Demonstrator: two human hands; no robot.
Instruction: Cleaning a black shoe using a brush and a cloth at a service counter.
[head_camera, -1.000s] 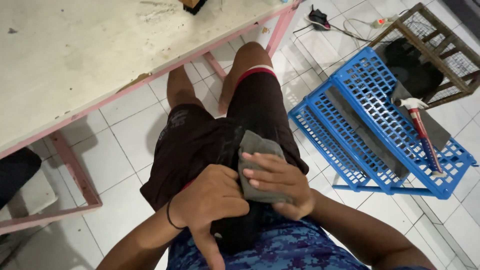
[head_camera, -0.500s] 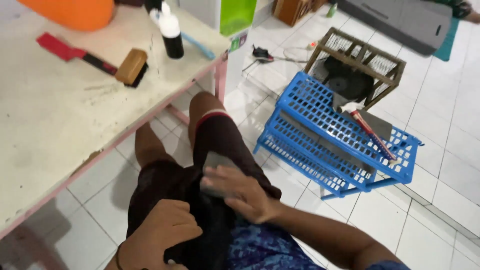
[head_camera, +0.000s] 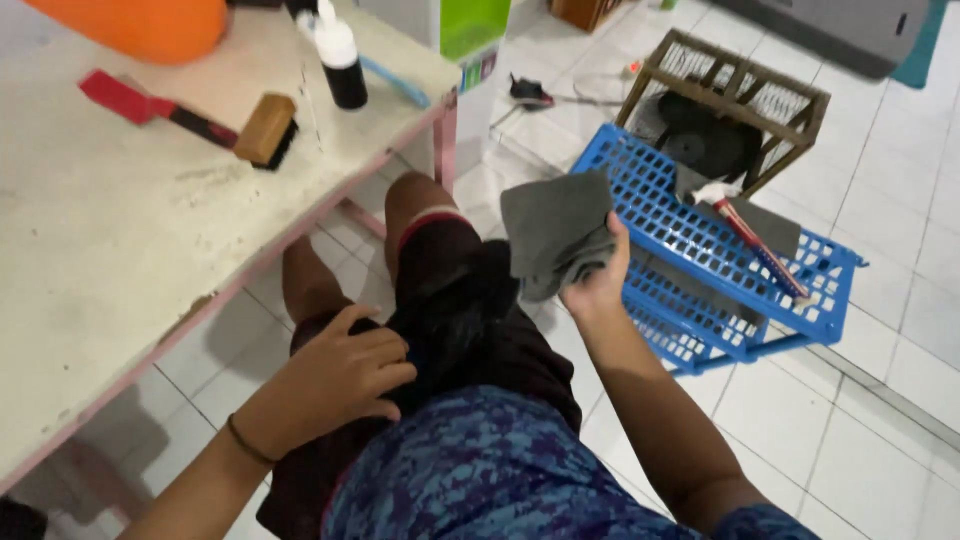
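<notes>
From the head camera, looking down over the person's own lap, the right hand (head_camera: 597, 278) is lifted out to the side above the knee with its fingers closed around a grey cloth (head_camera: 556, 232), which hangs bunched and folded from the grip; holding it by one gathered edge lets the rest of the cloth drape free in the air, between the knee and the blue plastic crate (head_camera: 712, 262) on the floor. The left hand (head_camera: 340, 375) lies palm-down with its fingers curled over a dark, black object (head_camera: 455, 320) resting on the thighs (it is too dark and too blurred to say just what it is), and the pressing hand seems to be there to keep that object steady on the lap, since nothing else supports it. The crate lies tipped on its side on the white tiled floor (head_camera: 870, 400), just right of the person's legs, with a red-handled tool (head_camera: 760, 248) lying across its slatted face, within reach of the raised hand. Behind the crate stands a wooden-framed wire cage (head_camera: 735, 100). To the left, the worn white table (head_camera: 110, 250) with its pink frame sits close beside the knees, so its things are at arm's length: a wooden-backed brush (head_camera: 266, 130) with a red-and-black handle, a small dark bottle with a white cap (head_camera: 341, 62), and part of an orange rounded object (head_camera: 140, 25) at the top edge.
</notes>
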